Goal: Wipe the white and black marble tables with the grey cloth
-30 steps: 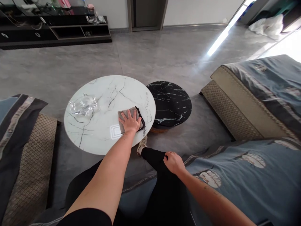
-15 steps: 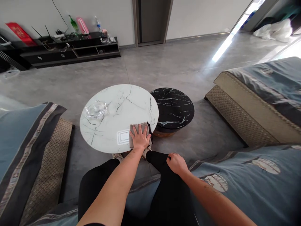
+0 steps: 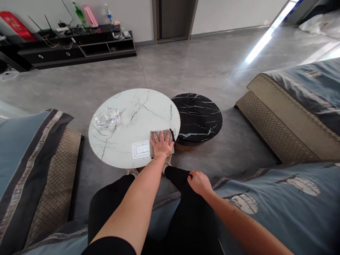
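Pressing my left hand flat, fingers spread, on a folded grey cloth near the right rim of the round white marble tabletop, I'm finding it soft and light, easiest gripped by its fold; its longer side is running crosswise. My right hand is clutching my black-trousered knee.
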Demonstrator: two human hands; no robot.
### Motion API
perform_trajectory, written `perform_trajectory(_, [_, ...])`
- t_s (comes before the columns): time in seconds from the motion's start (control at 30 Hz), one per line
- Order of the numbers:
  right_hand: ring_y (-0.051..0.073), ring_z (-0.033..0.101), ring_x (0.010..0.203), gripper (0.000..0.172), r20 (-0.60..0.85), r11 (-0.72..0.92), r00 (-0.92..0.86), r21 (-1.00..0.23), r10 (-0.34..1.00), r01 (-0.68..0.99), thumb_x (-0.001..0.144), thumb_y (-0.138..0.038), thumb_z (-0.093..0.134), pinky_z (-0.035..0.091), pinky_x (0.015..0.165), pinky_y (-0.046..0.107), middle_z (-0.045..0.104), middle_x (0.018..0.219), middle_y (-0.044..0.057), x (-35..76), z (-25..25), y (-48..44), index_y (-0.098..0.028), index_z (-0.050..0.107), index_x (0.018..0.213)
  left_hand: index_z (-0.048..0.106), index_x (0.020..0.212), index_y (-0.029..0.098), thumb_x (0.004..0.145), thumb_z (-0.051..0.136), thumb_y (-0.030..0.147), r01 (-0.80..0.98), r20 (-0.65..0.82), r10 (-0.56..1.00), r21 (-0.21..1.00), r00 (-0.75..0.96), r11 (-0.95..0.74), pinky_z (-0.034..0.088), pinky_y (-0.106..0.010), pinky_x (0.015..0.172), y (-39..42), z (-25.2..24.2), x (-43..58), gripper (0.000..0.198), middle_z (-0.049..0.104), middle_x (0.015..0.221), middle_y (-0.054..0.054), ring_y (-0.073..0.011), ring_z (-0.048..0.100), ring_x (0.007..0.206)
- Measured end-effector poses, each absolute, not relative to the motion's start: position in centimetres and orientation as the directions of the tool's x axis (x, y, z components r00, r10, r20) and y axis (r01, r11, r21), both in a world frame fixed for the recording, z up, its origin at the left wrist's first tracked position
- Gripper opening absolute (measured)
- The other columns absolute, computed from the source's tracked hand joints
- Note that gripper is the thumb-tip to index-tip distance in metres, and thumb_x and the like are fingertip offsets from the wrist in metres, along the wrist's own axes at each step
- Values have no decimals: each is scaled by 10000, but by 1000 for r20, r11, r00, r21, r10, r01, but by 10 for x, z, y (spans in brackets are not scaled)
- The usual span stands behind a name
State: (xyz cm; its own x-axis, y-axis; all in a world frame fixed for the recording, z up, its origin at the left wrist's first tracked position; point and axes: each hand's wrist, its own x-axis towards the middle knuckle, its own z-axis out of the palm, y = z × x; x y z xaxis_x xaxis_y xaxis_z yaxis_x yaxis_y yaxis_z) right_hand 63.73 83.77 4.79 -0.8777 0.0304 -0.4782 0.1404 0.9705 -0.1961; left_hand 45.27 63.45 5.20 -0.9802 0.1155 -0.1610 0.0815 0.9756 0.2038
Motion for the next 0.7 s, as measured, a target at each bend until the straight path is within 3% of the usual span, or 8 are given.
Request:
perform_trajectory(0.1, [266,693,1208,316,-477,971,-879,-193,31,139,1042,-301,529,482,1020,324,777,1240,120,638,48,837,-174,813,1100,268,1782,425,1066,280,720,55,-176,92,203,-980,978,13,-826,1320,643,54,433,775,106,1905,-17,-509,-6,1717])
perform_trajectory(0.4, [268,692,1200,290,-477,965,-878,-210,39,156,1036,-304,557,481,1018,332,776,1226,100,635,46,839,-185,807,1121,320,1774,383,1066,296,711,87,-134,117,210,-984,974,28,-853,1301,656,54,381,780,143,1898,-68,-541,14,1707])
perform_trajectory(0.7, [267,693,1210,290,-458,966,-887,-200,57,165,1038,-289,552,473,1029,326,779,1224,112,634,47,838,-173,811,1094,323,1774,382,1067,351,707,132,-121,162,223,-979,966,28,-827,1319,648,55,405,779,159,1896,-60,-523,32,1712])
